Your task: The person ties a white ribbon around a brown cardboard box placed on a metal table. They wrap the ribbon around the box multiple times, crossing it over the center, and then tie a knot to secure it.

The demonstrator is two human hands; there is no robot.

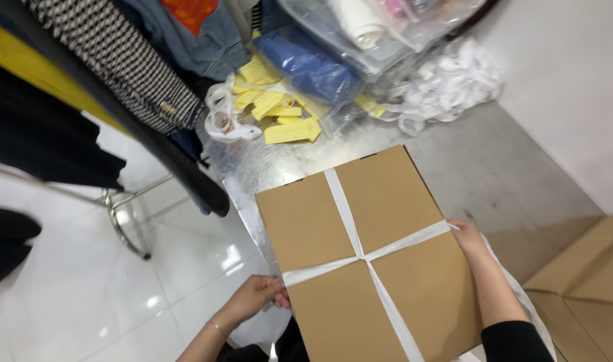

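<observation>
A flat brown cardboard box (380, 255) lies on a shiny metal table (454, 154), bound by a white strap (350, 221) that crosses over its top. My left hand (256, 295) pinches the strap at the box's left edge. My right hand (468, 238) rests on the box's right edge, where the strap wraps over it. A loose length of white strap (521, 288) trails down along my right arm.
Yellow tags (280, 110), bagged blue clothing (310, 67) and a pile of white strapping (454, 84) lie at the table's far end. Garments hang from a rack (125, 221) on the left. More cardboard boxes (588, 281) are at the right, and a white wall (574, 80) lies beyond.
</observation>
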